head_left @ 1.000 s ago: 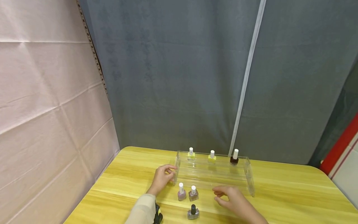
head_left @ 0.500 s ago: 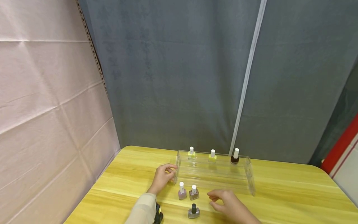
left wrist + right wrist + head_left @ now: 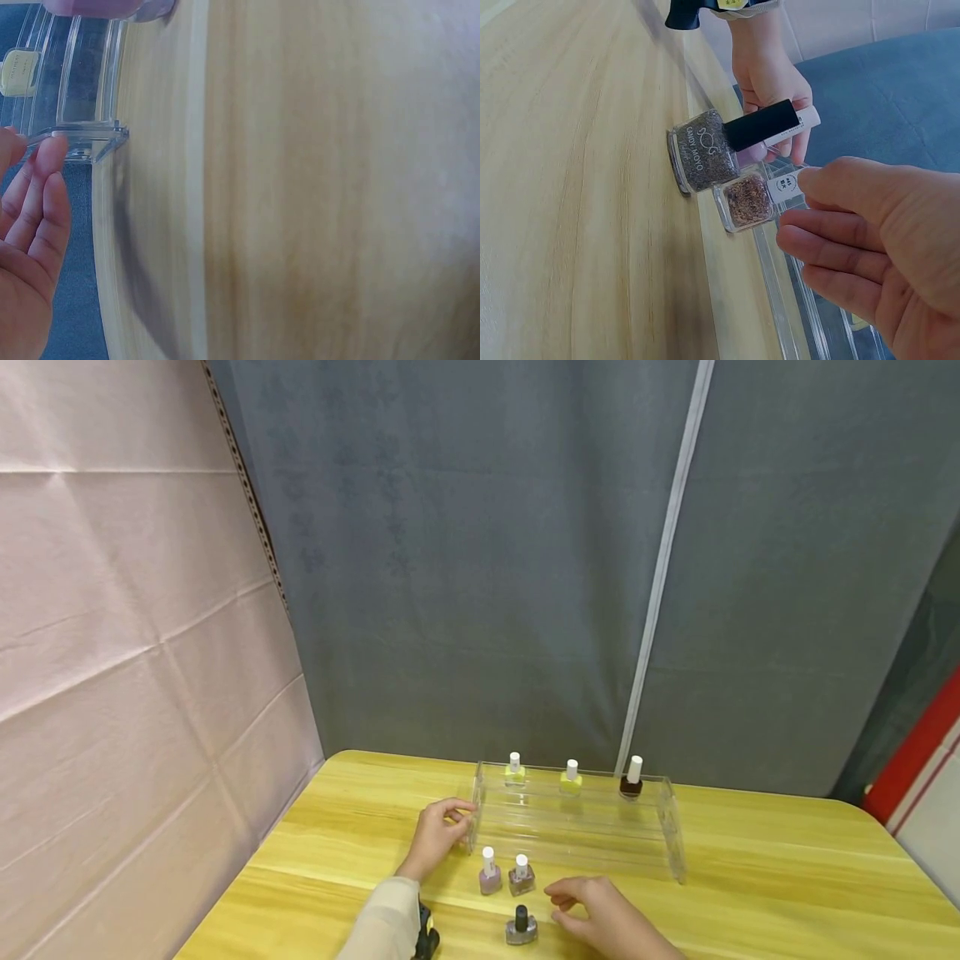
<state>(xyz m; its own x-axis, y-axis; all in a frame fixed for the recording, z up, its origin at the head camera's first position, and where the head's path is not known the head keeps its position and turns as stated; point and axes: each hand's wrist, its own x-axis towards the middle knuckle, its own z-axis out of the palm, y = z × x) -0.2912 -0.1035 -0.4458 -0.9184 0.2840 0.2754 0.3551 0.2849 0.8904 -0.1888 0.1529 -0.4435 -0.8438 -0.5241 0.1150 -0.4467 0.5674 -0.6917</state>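
My left hand (image 3: 437, 837) pinches the left side panel of a clear acrylic rack (image 3: 573, 843); its thumb and fingertip (image 3: 52, 150) meet at the panel edge in the left wrist view. My right hand (image 3: 603, 914), fingers loosely bent and holding nothing, hovers just right of the loose bottles. Nearest it are a black-capped glitter nail polish (image 3: 521, 931) and a white-capped brownish glitter nail polish (image 3: 522, 880). Beside the latter stands a lilac nail polish (image 3: 490, 881). In the right wrist view the thumb overlaps the cap of the brownish glitter polish (image 3: 748, 201).
Along the rack's top tier stand two yellow nail polishes (image 3: 515, 774) and a dark one (image 3: 632, 787). The wood-grain table (image 3: 780, 877) ends at a grey curtain (image 3: 465, 568) behind and a pale pink cloth (image 3: 127, 693) on the left.
My right hand has moved left and slightly toward me, from the rack's front to beside the glitter bottles. The left hand keeps its hold on the rack.
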